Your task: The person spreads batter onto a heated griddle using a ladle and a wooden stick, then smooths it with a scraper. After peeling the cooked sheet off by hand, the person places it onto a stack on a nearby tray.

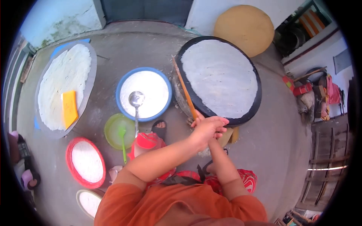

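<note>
My right hand, partly hidden under the left, is closed around the lower end of a long thin wooden stick. The stick slants up and left along the left rim of a black round griddle. A thin pale sheet of batter or flatbread covers most of the griddle. Crossing over my right hand and wrist, my left hand has its fingers stretched to the right, near the griddle's front edge. I see nothing held in it.
Left of the griddle stand a blue basin of white batter with a metal ladle, a green bowl with a green spatula, and a red basin. Flatbreads with a yellow cloth-like piece lie far left. A round tan board leans behind.
</note>
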The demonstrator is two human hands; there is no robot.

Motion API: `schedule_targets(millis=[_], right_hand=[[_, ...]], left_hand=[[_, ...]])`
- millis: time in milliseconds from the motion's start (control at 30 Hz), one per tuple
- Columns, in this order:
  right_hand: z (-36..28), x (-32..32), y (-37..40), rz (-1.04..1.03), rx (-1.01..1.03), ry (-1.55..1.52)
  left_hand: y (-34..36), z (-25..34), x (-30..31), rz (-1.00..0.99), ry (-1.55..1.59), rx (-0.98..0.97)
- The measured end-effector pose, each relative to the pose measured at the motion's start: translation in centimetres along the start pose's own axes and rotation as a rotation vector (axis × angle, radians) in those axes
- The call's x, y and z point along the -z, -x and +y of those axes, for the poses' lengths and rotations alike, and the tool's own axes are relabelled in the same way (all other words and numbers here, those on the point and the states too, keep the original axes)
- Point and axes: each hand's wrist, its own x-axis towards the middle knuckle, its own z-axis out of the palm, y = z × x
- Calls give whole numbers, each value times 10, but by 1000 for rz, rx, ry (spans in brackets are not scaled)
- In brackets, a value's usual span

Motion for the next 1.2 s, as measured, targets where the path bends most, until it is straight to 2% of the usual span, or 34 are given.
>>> schedule_targets(millis=[33, 167, 300, 367, 533, 600, 633, 667, 733, 800, 833, 867, 900, 933, 967, 1000, 1033, 1067, 1100, 1133, 1167, 1200], right_hand=[[4, -19, 10, -111, 107, 117], [40, -49, -35, -170, 20, 327], [61, -75, -61, -225, 54, 315], [72, -83, -61, -223, -19, 230], [146, -34, -53, -411, -190, 543], [184, -66, 1, 145, 491, 609], [175, -35, 7, -167, 301, 651], [160, -2, 7, -481, 104, 686], [152, 6, 28, -393, -414, 689], [156, 20, 49, -364, -442, 649], [153, 23, 57, -389, -436, 660], [150, 27, 66, -354, -458, 626], [149, 32, 74, -310, -484, 588], [152, 40, 79, -309, -481, 586], [155, 46, 82, -290, -472, 581], [158, 51, 85, -261, -464, 569], [161, 55, 87, -231, -460, 544], [165, 61, 89, -235, -443, 599], [169, 67, 89, -230, -424, 651], [173, 70, 87, -178, -417, 615], [177, 72, 83, -184, -417, 641], [180, 73, 81, -190, -420, 661]], left_hand=[[1, 0, 0, -1, -9, -4], [-1, 3, 3, 35, -35, -34], [-6, 5, 3, 84, -1, -82], [-7, 5, 3, 71, -10, -63], [-7, 11, 8, 62, -21, -54], [-1, 25, 12, 54, 67, -89], [5, 35, 15, 72, 80, -111], [14, 48, 19, 92, 93, -226], [36, 76, 32, 140, 112, -478], [58, 98, 57, 168, 103, -870], [67, 103, 74, 335, -62, -1149], [76, 104, 103, 855, -537, -1272], [88, 107, 139, 1186, -885, -1354], [103, 112, 173, 1460, -1257, -1357], [121, 115, 205, 1562, -1369, -1240], [138, 119, 231, 1656, -1349, -928], [153, 117, 259, 1887, -1511, -746], [170, 120, 290, 1957, -1528, -492], [181, 118, 320, 2083, -1502, -405], [193, 114, 360, 2152, -1509, -237], [210, 120, 346, 2154, -1431, 13], [225, 124, 337, 2093, -1307, 73]])
